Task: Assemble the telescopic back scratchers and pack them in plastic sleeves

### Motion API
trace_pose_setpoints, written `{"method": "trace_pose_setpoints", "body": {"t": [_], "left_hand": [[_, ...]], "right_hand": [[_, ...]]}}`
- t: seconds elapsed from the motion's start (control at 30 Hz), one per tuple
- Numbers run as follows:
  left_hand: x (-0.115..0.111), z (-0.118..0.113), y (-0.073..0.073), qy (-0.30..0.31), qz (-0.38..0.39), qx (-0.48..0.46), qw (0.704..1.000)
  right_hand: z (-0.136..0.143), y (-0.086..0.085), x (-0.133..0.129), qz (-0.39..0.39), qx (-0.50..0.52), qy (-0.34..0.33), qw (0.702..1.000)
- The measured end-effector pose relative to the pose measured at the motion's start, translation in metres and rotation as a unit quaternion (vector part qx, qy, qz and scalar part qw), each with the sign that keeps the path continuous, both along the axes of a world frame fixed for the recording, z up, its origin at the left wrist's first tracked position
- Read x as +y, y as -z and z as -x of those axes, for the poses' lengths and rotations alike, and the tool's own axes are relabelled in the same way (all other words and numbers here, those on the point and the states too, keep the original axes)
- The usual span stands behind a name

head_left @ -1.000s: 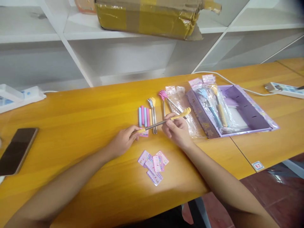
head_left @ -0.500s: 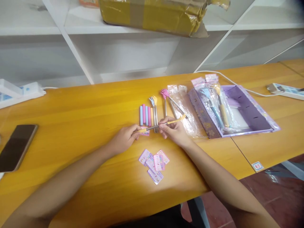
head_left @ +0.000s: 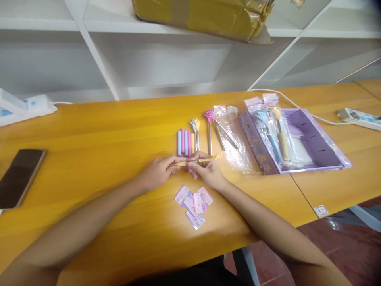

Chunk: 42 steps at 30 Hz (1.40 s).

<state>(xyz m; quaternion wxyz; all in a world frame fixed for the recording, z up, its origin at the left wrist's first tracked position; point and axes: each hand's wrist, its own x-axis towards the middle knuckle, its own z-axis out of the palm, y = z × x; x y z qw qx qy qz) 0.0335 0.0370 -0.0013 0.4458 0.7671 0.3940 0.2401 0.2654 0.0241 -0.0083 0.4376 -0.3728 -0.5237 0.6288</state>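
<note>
At the far left a dark flat phone (head_left: 21,177) lies on the orange wooden table (head_left: 98,131). Your left hand (head_left: 157,173) has its fingers pinched on the grip end of a yellow, claw-headed telescopic scratcher (head_left: 199,160), held level just above the table; your right hand (head_left: 206,171) pinches its shaft. Small pastel paper cards (head_left: 193,205) lie just below. Farther right sits a purple cardboard tray (head_left: 312,143).

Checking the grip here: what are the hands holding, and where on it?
Both hold one small yellow back scratcher: the left hand pinches its handle end, the right hand its shaft near the middle.
</note>
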Motion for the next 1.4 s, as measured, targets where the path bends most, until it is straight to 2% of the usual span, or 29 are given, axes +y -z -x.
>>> {"method": "trace_pose_setpoints", "body": {"t": [0.13,0.27,0.33,0.4,0.47,0.53,0.6,0.7,0.77,0.87,1.0,1.1,1.2,1.27,1.33,1.4], "left_hand": [[-0.003,-0.001,0.000,0.013,-0.023,-0.015,1.000],[-0.005,-0.003,-0.003,0.025,-0.021,-0.012,0.999],[-0.005,-0.003,-0.005,0.015,0.006,-0.008,1.000],[-0.002,-0.001,-0.008,0.000,0.052,-0.014,0.999],[0.002,0.002,-0.010,0.006,0.128,-0.034,0.991],[0.007,0.006,-0.012,0.033,0.220,-0.057,0.973],[0.011,0.011,-0.014,0.052,0.291,-0.069,0.953],[0.015,0.018,-0.019,0.068,0.326,-0.049,0.942],[0.017,0.024,-0.026,0.095,0.296,-0.011,0.950],[0.018,0.032,-0.043,0.123,0.198,0.041,0.971],[0.008,0.039,-0.070,0.118,0.121,0.101,0.980],[-0.007,0.040,-0.077,0.096,0.052,0.156,0.982],[-0.020,0.037,-0.068,0.058,-0.070,0.204,0.975],[-0.027,0.035,-0.058,0.040,-0.168,0.246,0.954],[-0.030,0.034,-0.048,0.039,-0.238,0.280,0.929],[-0.032,0.036,-0.041,0.042,-0.276,0.295,0.914]], "right_hand": [[-0.001,-0.003,-0.001,-0.006,-0.001,0.013,1.000],[-0.008,-0.003,0.001,-0.025,-0.028,-0.004,0.999],[-0.012,0.000,0.003,-0.055,-0.070,0.028,0.996],[-0.015,0.004,0.005,-0.125,-0.131,0.103,0.978],[-0.018,0.008,0.008,-0.234,-0.219,0.196,0.927],[-0.023,0.010,0.011,-0.347,-0.316,0.270,0.841],[-0.030,0.010,0.013,-0.441,-0.387,0.302,0.751],[-0.038,0.003,0.012,-0.560,-0.441,0.274,0.646],[-0.039,-0.006,0.008,-0.626,-0.457,0.238,0.585],[-0.031,-0.025,0.000,-0.685,-0.465,0.177,0.533],[-0.016,-0.049,-0.011,-0.711,-0.465,0.119,0.513],[-0.011,-0.061,-0.016,-0.717,-0.452,0.094,0.523],[-0.011,-0.065,-0.023,-0.698,-0.469,0.085,0.534],[-0.010,-0.062,-0.028,-0.667,-0.496,0.072,0.551],[-0.009,-0.057,-0.033,-0.629,-0.512,0.057,0.582],[-0.014,-0.049,-0.035,-0.594,-0.509,0.053,0.621]]}}
